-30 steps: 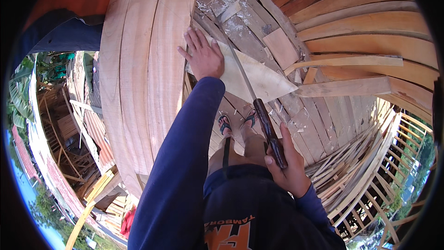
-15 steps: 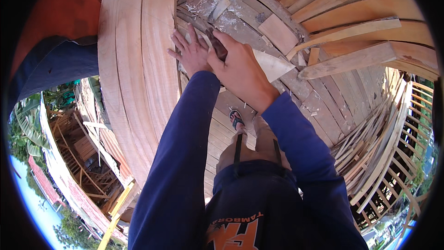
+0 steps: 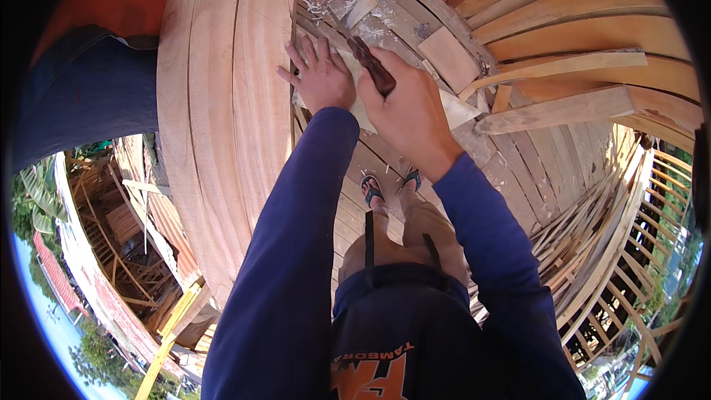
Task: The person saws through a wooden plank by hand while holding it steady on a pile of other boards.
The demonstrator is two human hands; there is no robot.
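My left hand (image 3: 324,78) is open, palm down with fingers spread, at the right edge of the wide pale planks (image 3: 263,67). Its fingertips reach over that edge. My right hand (image 3: 411,96) is closed around the dark brown handle of a hand tool (image 3: 376,70), just right of my left hand. A thin, narrow part of the tool points away toward the wood shavings; its exact kind is not clear. Below both hands lies a pale, pointed flat board (image 3: 455,107), partly hidden by my right hand and wrist.
Wood shavings (image 3: 333,0) and a small wood block (image 3: 361,9) lie beyond my hands. A short board (image 3: 449,58) and a thick beam (image 3: 555,112) lie to the right, below curved planking (image 3: 578,37). Thin strips (image 3: 585,230) are piled lower right. Another person's dark-clothed leg (image 3: 96,96) is at left.
My right hand has moved slightly right, away from my left hand, with the tool. More of the tool shows. My left hand has shifted a little to the right, and both my feet now show.
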